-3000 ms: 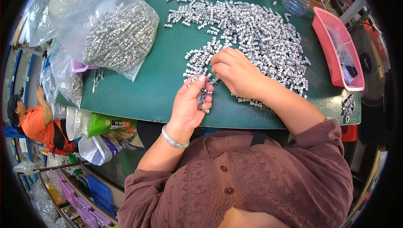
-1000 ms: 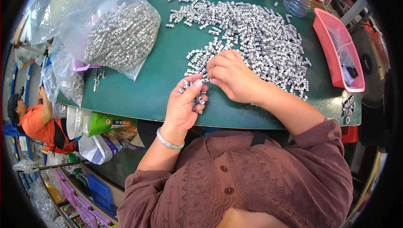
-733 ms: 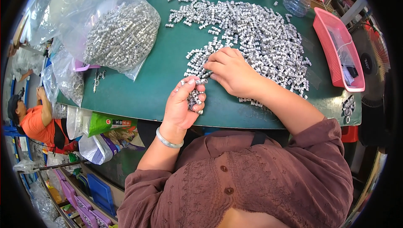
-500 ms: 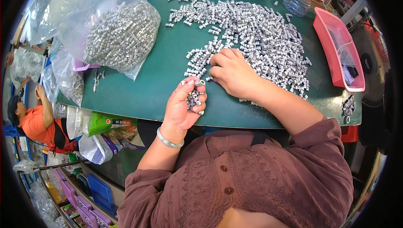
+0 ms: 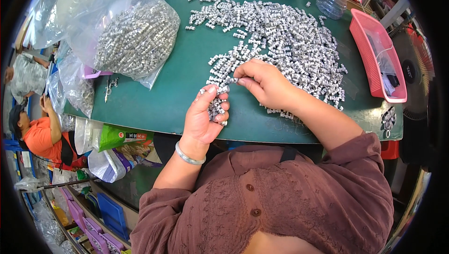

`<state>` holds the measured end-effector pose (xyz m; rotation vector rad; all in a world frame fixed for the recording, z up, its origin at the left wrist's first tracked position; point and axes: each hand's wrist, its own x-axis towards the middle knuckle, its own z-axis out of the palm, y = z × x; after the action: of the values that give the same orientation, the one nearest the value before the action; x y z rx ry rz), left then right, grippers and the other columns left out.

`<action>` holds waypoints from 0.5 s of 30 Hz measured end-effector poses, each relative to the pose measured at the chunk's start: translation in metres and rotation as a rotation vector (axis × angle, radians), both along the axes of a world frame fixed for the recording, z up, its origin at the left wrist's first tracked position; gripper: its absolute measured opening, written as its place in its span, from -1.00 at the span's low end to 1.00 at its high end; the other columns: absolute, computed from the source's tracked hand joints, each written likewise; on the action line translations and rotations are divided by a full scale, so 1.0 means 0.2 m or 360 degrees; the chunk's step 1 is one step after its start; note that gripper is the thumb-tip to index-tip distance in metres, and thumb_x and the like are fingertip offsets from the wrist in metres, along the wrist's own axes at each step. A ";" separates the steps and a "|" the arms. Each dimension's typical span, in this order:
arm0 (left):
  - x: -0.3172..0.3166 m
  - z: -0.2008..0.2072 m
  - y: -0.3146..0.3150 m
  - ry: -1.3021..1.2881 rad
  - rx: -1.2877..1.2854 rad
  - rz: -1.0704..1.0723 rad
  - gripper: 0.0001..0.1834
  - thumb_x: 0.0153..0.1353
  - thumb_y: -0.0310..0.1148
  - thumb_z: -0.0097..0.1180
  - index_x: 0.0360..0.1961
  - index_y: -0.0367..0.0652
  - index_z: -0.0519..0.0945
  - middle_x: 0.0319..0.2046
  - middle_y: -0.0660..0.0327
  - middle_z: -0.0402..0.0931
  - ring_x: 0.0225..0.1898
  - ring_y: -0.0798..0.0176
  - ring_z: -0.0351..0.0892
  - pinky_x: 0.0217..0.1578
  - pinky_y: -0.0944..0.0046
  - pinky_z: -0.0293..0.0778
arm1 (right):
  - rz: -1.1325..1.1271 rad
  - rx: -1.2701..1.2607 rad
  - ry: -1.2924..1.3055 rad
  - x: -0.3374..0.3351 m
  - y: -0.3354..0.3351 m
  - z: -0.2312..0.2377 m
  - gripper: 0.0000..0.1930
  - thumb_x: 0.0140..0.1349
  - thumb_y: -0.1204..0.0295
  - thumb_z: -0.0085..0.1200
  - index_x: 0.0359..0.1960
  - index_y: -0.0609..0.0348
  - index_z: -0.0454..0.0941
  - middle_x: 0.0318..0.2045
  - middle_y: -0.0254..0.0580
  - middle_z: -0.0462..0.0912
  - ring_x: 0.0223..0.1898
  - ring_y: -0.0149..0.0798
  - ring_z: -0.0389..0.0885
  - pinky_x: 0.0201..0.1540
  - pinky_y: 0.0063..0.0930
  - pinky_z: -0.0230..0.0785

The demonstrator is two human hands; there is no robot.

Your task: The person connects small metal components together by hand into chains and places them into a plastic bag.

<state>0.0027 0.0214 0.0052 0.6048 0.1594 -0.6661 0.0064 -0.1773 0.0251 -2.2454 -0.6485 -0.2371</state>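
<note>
- Silvery, ribbed pieces (image 5: 299, 39) lie heaped on the green worktop (image 5: 154, 107), mostly beyond both hands.
- Half a second ago my feed showed the right hand (image 5: 267, 85) at the heap's near edge; now its thumb and finger pinch one small piece (image 5: 233, 80).
- Left hand (image 5: 200, 114) curls around a handful (image 5: 216, 108), just beside; I can't tell whether they touch.
- I judge the work has shifted from picking to between the hands.
- Printed characters mark the green package (image 5: 112, 137); the fan hub's (image 5: 409, 71) are too small.
</note>
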 end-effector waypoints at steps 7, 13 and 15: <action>0.00 0.03 -0.03 0.0059 0.0187 0.0105 -0.89 0.20 -0.33 0.07 -0.30 -0.02 0.40 -0.44 0.21 0.49 -0.51 0.32 0.45 -0.68 0.46 0.25 | 0.0086 0.0638 0.0593 0.00 0.00 -0.01 -0.83 0.22 0.59 -0.13 -0.18 0.29 0.43 -0.32 -0.20 0.56 -0.25 -0.40 0.58 -0.16 -0.55 0.38; 0.00 0.02 -0.03 0.0008 0.0209 0.0044 -0.86 0.23 -0.27 0.03 -0.28 -0.06 0.42 -0.44 0.22 0.48 -0.51 0.35 0.45 -0.68 0.49 0.25 | 0.0171 0.0860 0.0653 0.00 0.00 -0.03 -0.83 0.20 0.60 -0.12 -0.18 0.31 0.43 -0.38 -0.21 0.59 -0.27 -0.42 0.58 -0.19 -0.54 0.40; 0.00 0.03 -0.04 -0.0014 0.0216 0.0018 -0.84 0.24 -0.24 0.02 -0.27 -0.07 0.43 -0.44 0.23 0.48 -0.51 0.36 0.45 -0.68 0.50 0.24 | 0.0189 0.0878 0.0674 0.00 0.00 -0.03 -0.83 0.20 0.59 -0.11 -0.18 0.31 0.43 -0.38 -0.21 0.59 -0.27 -0.42 0.57 -0.19 -0.54 0.40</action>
<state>0.0027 0.0142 0.0105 0.7364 0.2006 -0.6450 0.0058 -0.1782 0.0195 -1.6474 -0.4191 0.1113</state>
